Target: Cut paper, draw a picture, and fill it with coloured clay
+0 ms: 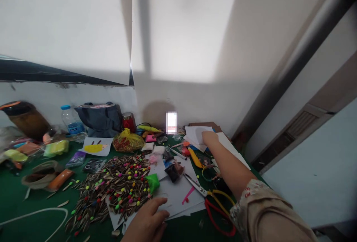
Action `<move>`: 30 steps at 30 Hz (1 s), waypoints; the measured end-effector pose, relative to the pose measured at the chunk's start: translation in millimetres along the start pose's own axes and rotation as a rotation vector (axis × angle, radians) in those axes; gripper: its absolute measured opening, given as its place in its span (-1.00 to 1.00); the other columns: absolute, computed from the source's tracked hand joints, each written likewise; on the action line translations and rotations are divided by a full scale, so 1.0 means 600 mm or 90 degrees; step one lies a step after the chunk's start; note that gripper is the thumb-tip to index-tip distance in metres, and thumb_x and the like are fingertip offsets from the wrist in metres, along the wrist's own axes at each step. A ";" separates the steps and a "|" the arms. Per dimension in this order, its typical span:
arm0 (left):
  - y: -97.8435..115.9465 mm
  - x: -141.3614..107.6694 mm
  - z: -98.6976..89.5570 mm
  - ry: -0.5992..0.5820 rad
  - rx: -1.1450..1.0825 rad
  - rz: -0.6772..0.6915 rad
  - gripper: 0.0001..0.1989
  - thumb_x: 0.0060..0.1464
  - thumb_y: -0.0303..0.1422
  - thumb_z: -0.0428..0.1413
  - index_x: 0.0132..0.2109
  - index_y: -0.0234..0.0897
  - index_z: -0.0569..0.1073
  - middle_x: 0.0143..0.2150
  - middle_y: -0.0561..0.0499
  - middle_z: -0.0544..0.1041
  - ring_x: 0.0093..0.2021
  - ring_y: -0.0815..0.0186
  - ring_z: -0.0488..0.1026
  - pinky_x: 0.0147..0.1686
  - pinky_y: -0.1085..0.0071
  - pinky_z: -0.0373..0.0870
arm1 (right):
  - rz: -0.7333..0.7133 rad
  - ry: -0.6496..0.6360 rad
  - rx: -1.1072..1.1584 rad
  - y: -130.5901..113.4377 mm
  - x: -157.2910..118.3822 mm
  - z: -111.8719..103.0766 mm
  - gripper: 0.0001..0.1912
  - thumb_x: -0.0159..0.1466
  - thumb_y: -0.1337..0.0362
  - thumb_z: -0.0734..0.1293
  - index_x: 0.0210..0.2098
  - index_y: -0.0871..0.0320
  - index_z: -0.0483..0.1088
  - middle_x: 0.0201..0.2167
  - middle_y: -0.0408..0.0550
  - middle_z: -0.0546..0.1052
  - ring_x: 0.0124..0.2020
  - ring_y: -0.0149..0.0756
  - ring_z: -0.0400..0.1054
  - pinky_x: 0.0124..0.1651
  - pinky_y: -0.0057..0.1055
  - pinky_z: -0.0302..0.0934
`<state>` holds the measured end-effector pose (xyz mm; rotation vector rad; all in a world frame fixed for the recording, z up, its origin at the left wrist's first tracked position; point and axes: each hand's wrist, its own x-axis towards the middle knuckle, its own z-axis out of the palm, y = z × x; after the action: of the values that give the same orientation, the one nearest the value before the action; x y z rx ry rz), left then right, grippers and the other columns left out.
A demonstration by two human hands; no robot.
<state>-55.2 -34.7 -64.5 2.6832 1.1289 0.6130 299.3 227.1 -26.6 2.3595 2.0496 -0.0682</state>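
Observation:
My left hand (150, 219) is low in the view, at the front edge of the white paper sheets (178, 197), beside the heap of seeds. Its fingers are apart and hold nothing. My right arm reaches to the back right, where my right hand (210, 138) is at a stack of white paper (195, 134); its fingers are hidden, so its grip does not show. Striped sunflower seeds (111, 186) mixed with small coloured balls lie in a wide heap. Scissors (206, 193) with red and yellow handles lie partly open below my right forearm. A green packet (152, 183) rests by the seeds.
Along the wall stand a brown bottle (28, 119), a water bottle (71, 121), a dark fabric bag (100, 119) and a red jar (128, 121). A yellow bag (127, 140) and a drawing (96, 147) lie in front. A white cable (41, 212) curves at front left.

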 end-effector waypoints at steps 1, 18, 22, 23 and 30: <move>0.001 -0.001 -0.001 0.001 -0.001 -0.003 -0.73 0.03 -0.50 0.09 -0.13 -0.09 0.48 0.11 -0.11 0.49 0.05 0.12 0.48 0.00 0.21 0.49 | -0.002 0.020 -0.004 -0.002 0.001 -0.004 -0.68 0.37 0.31 0.22 0.09 0.26 0.34 0.05 0.30 0.42 0.07 -0.01 0.33 0.05 -0.08 0.23; -0.045 0.073 -0.036 0.053 -0.020 -0.046 -0.76 0.07 -0.50 0.09 -0.12 -0.15 0.51 0.03 -0.10 0.51 0.03 0.12 0.45 0.02 0.13 0.42 | -0.211 0.045 0.027 -0.224 -0.009 0.042 -0.74 0.29 0.33 0.25 -0.05 0.08 0.47 -0.04 0.05 0.52 0.01 -0.18 0.36 0.01 -0.33 0.08; -0.102 0.130 -0.048 0.071 0.010 -0.082 -0.81 0.12 -0.45 0.07 -0.14 -0.21 0.53 -0.03 -0.13 0.53 -0.02 0.12 0.46 0.01 0.14 0.41 | -0.134 0.072 0.055 -0.207 0.019 0.035 -0.65 0.39 0.28 0.09 0.00 0.09 0.44 0.02 0.08 0.49 0.03 -0.15 0.34 -0.01 -0.33 0.10; -0.119 0.149 -0.049 0.072 0.024 -0.091 -0.80 0.14 -0.44 0.06 -0.13 -0.23 0.53 -0.03 -0.14 0.53 -0.01 0.11 0.45 0.02 0.13 0.39 | -0.114 0.078 0.061 -0.201 0.028 0.031 -0.61 0.40 0.26 0.06 0.04 0.10 0.43 0.04 0.09 0.48 0.04 -0.14 0.33 -0.01 -0.32 0.11; -0.208 0.293 -0.017 0.002 0.124 -0.188 -0.67 0.14 -0.51 -0.01 0.00 -0.30 0.51 0.26 -0.22 0.33 0.23 0.02 0.26 0.16 0.06 0.20 | -0.129 0.050 0.099 -0.194 0.085 0.031 -0.74 0.24 0.22 0.27 -0.17 -0.02 0.57 0.31 -0.18 0.22 0.34 -0.07 -0.06 0.20 -0.24 -0.01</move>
<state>-29.6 178.3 -39.6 2.5895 1.6223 0.4784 190.5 292.9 -45.3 2.2619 2.3984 -0.1444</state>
